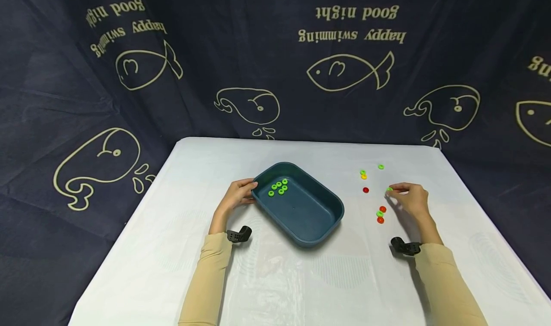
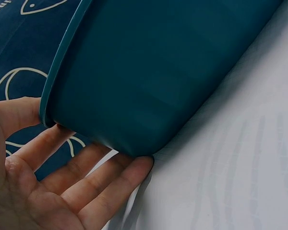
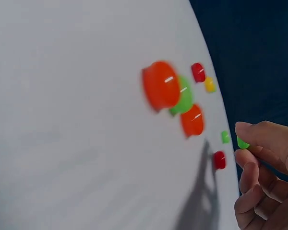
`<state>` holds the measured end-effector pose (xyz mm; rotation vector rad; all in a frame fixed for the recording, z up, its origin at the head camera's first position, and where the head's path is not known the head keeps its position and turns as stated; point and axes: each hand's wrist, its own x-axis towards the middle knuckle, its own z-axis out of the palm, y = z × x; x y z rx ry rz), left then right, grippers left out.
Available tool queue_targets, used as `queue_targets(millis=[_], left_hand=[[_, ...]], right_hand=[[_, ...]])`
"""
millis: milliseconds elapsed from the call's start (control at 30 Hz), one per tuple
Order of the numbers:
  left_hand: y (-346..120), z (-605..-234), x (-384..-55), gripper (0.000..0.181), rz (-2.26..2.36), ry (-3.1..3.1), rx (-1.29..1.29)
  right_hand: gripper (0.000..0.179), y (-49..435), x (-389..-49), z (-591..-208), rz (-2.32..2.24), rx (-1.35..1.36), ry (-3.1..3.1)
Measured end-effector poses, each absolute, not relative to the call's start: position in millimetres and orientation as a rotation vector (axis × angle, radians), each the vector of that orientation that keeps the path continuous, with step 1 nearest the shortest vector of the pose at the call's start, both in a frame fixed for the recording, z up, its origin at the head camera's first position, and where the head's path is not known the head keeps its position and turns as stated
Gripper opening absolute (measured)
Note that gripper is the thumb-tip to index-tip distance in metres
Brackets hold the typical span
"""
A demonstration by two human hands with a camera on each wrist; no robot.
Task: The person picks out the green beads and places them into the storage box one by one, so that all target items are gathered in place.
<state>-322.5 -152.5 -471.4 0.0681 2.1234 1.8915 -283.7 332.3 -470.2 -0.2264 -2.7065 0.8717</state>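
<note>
A dark blue-green plastic basin (image 1: 297, 216) stands at an angle on the table, with several small green rings (image 1: 279, 184) lying inside near its far left end. My left hand (image 1: 237, 192) holds that end: in the left wrist view the thumb is at the rim and the fingers (image 2: 117, 189) lie against the outer wall. To the right of the basin, my right hand (image 1: 411, 199) pinches a green ring (image 3: 243, 143) between thumb and forefinger. Near it lie a red piece (image 1: 366, 190) and a short row of two orange-red pieces (image 1: 380, 220) with a green ring (image 1: 380, 214) between them.
Farther back on the white table (image 1: 181, 268) lie a lone green ring (image 1: 380, 167) and another green ring (image 1: 363, 172) touching a yellow piece (image 1: 364, 177). A dark printed curtain (image 1: 275, 68) hangs behind the table's far edge.
</note>
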Motion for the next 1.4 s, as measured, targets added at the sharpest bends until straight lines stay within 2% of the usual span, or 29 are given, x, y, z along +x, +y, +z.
queue_targets(millis=[633,1400], left_hand=[[-152.2,-473.8,-323.2,0.048,1.893,2.119,0.053],[-154.2,-471.4,-321.5,0.049,1.896,2.124,0.077]], right_hand=[[0.026,302.6,-300.8,-431.2,0.923,-0.073,-2.617],[0.018,216.2,-340.2,-402.1,1.022,0.179,-2.559]])
